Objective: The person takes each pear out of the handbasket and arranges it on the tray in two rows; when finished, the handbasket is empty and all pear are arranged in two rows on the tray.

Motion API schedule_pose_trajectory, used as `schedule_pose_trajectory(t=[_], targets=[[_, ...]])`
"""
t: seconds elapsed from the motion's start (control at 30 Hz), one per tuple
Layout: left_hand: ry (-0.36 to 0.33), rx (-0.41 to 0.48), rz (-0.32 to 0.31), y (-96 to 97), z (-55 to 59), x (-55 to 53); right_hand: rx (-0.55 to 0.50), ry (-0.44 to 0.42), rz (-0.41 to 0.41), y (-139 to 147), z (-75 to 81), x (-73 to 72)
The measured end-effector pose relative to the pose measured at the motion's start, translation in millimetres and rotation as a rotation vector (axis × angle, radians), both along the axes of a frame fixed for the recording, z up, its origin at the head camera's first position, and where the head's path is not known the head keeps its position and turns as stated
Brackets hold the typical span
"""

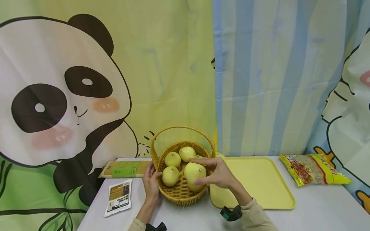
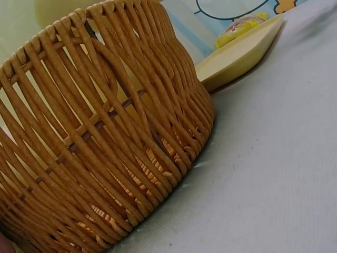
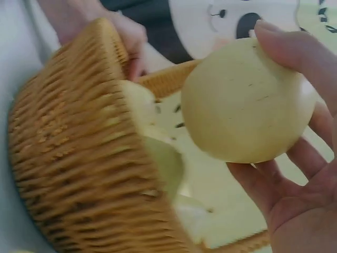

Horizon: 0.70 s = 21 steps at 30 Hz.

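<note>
A round wicker basket (image 1: 181,199) with a tall arched handle stands on the white table, holding several pale yellow pears, among them one at the left (image 1: 170,176) and one at the back (image 1: 187,154). My left hand (image 1: 151,184) grips the basket's left side near the handle's foot; its fingers lie at the rim in the right wrist view. In my right hand (image 1: 221,173) is a pear (image 3: 247,100), held between thumb and fingers over the right part of the basket. Another pear shows partly beneath it in the head view. The left wrist view shows the woven wall (image 2: 105,132).
Right of the basket lies a pale yellow tray (image 1: 260,183), partly behind my right forearm. A yellow food packet (image 1: 315,169) sits farther right. On the left are a green-banded noodle pack (image 1: 125,169) and a white-and-brown pouch (image 1: 119,197). Printed curtains hang behind the table.
</note>
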<state>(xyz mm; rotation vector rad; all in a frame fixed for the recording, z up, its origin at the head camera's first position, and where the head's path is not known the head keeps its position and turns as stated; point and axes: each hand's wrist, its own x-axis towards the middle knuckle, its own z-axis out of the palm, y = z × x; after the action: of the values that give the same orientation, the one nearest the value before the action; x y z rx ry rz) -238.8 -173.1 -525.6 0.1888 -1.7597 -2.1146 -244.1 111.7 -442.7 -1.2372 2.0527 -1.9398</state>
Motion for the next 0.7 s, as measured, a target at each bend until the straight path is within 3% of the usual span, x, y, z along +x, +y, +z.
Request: schedule_pose_trajectory(t=[0.3,0.47,0.7], targets=[[0.009,0.025,-0.009,1.0,0.7,-1.9,0.022,0.064,-0.034,33,19.0,4.0],[0.011,0.028,-0.005,1.8,0.7,-1.4,0.066,0.108,-0.129,50,24.9,2.4],[0.009,0.026,-0.009,0.9,-0.5,-2.1,0.037,0.129,-0.217,83,27.8,-6.3]])
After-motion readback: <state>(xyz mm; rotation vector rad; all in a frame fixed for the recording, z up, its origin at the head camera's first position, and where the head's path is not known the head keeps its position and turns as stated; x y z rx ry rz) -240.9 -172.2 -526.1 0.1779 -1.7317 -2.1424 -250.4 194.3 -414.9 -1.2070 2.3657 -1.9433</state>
